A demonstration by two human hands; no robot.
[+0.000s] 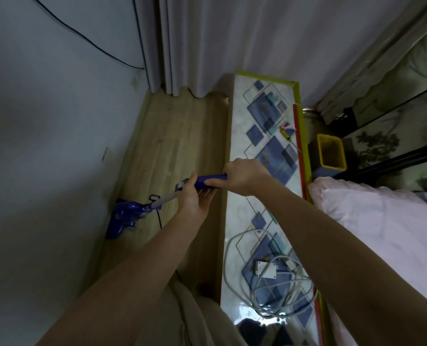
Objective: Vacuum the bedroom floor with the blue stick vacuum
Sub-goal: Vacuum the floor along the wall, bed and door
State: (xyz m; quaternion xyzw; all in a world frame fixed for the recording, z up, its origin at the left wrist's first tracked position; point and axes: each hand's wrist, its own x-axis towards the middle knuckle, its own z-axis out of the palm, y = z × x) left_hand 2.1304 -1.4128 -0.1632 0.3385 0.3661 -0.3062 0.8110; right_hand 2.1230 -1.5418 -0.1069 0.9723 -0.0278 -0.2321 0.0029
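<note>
Blue stick vacuum on wood-plank floor, head at wall-side floor edge. Long axis slants from head up to handle. Right hand wraps handle end; left hand grips lower, nearer head. Glossy plastic body, pale tube. Patterned bench just beside.

A long bench with a blue geometric pattern runs beside the wooden floor, carrying a yellow-handled screwdriver near its far end and a coiled grey cable around a small white box nearer. Grey curtains hang behind, a yellow bin stands beyond the bench, and pink bedding lies on the right.
</note>
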